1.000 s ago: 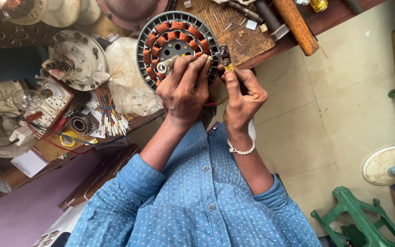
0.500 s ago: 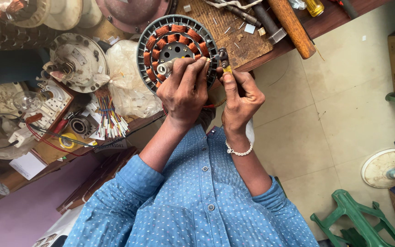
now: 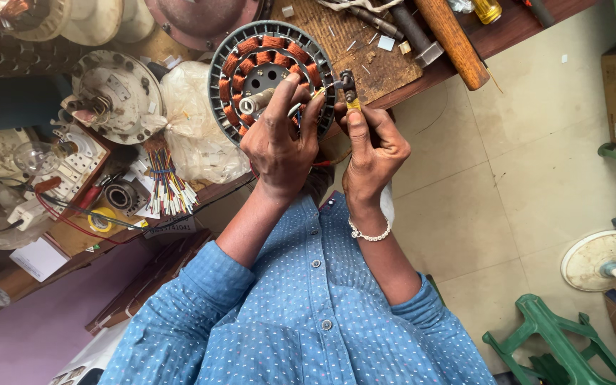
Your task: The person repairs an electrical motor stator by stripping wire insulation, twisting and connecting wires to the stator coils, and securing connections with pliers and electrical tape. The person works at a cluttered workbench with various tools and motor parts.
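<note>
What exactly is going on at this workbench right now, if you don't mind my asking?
A person in a blue dotted shirt is working on a round fan motor stator with copper windings, at the edge of a cluttered wooden bench. The left hand rests on the stator's face, fingers by its centre shaft. The right hand pinches a small yellow-handled tool at the stator's rim. A wooden-handled hammer lies untouched nearby.
</note>
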